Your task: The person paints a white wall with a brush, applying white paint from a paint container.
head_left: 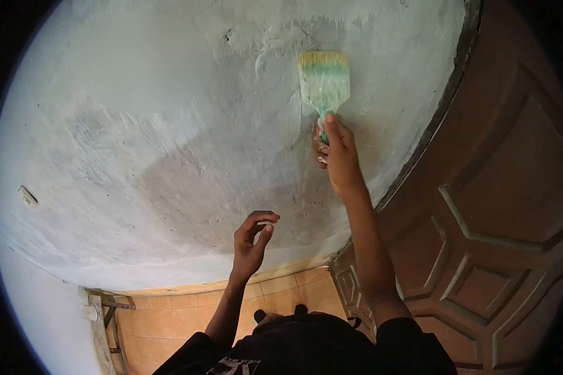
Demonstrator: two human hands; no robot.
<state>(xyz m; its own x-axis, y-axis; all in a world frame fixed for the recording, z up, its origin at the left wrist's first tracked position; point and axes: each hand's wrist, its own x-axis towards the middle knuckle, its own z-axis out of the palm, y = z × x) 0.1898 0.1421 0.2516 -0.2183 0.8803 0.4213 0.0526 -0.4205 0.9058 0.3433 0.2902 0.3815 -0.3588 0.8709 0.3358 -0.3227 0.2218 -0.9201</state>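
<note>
A wide paintbrush [325,84] with yellow-green bristles and a paint-smeared pale body touches or nearly touches the wall, bristles pointing up. My right hand [339,153] is wrapped round its green handle, with pale paint on the fingers. The wall [187,125] is whitish with darker grey, streaky patches around and below the brush. Lower and to the left, my left hand [254,244] is raised in front of the wall, its fingers curved and the thumb apart, holding nothing.
A brown panelled door [500,181] stands on the right, beyond a dark frame edge. A small switch or socket [27,195] is on the wall at the left. Orange tiles [187,322] cover the floor, and a dark metal frame [114,325] stands at the lower left.
</note>
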